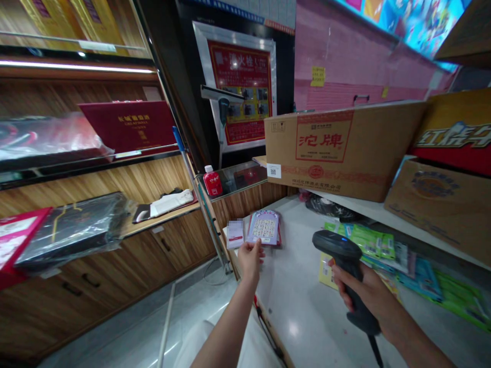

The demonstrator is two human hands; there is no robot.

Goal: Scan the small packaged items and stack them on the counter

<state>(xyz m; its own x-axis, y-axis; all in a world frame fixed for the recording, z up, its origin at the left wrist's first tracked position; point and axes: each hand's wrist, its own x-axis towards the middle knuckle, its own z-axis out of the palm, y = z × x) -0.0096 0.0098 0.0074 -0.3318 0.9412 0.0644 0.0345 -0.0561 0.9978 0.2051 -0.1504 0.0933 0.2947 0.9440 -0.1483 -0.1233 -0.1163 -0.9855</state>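
Right hand point(364, 294) clenched round the grip of a matte black plastic handheld barcode scanner point(342, 266), rounded head tilted up and left, cable trailing from the base of the handle. Left hand point(250, 257) pinches the bottom edge of a small flat white card point(235, 233), holding it up over the near-left edge of the glossy white counter point(303, 312). Card face blurred, unreadable.

Just right of the card: thin stack of purple-bordered printed card packs point(265, 227), flat on the counter, touching nothing held. Further right, shiny green foil sachets point(370, 241) and blue and yellow flat packets spread along the counter under a white shelf. On that shelf a big brown corrugated carton with red print point(341, 153), more cartons to its right.

Behind the card, a small red bottle with white cap point(212, 183) on a glass-topped wooden cabinet. Left side: wood-grain shelving with a dark red gift box point(130, 125) and plastic-wrapped black boxes. Scanner and card well apart, nothing between them.
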